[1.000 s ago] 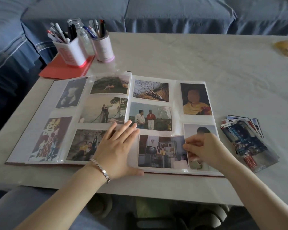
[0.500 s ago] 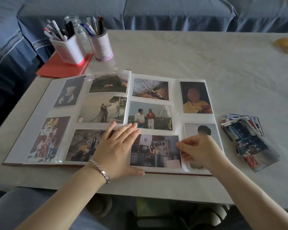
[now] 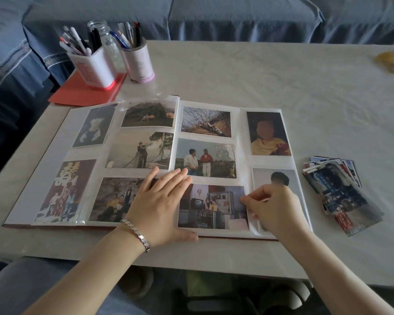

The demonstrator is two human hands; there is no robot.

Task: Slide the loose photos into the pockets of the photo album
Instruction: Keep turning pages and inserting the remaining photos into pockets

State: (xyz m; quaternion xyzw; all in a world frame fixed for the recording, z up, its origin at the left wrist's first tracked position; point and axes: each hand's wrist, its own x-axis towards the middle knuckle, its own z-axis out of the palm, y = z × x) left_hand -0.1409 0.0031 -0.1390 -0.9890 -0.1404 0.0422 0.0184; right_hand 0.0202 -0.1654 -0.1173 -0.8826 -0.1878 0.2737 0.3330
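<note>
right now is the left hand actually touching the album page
Touching. The head view shows the left hand lying flat on the open album, palm and fingers pressed onto the page with no gap.

Right hand (image 3: 280, 210) pushed bottom photo (image 3: 214, 208) leftward.

I hold my left hand (image 3: 159, 203) flat, fingers (image 3: 168, 178) straight, at lower centre, my right hand (image 3: 275, 208) beside it with fingertips (image 3: 246, 198) pinched.
</note>
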